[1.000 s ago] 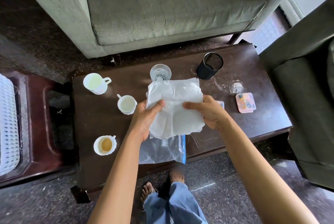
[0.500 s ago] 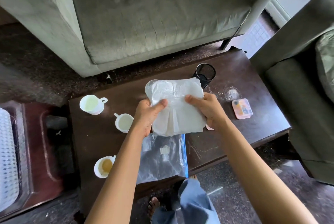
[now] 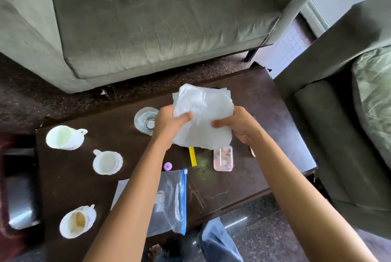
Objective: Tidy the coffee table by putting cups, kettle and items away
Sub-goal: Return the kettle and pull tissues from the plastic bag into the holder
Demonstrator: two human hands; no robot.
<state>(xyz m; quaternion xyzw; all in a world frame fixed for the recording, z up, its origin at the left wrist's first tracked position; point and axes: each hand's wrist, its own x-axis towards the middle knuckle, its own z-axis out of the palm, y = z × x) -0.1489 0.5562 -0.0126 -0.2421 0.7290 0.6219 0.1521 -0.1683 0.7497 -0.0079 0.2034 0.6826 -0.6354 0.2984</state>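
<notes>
Centrally, over dark wooden surface [image 3: 264, 103]: crumpled white paper sheet [image 3: 203, 118] held aloft. Fingers [image 3: 186, 117] of left hand [image 3: 169, 124] curl round its left edge; right hand [image 3: 237, 126] grips right edge likewise. Clear glass tumbler [image 3: 146, 121] stands just left of left hand.

I have one view, head cam, wide-angle | I look from above the near edge of the coffee table [image 3: 243, 181], facing forward and steeply down | table near, filling mid-frame | sofa [image 3: 148, 29] across the top of the frame, armchair [image 3: 317, 124] down the right side | floor [image 3: 264, 240] at the bottom
</notes>
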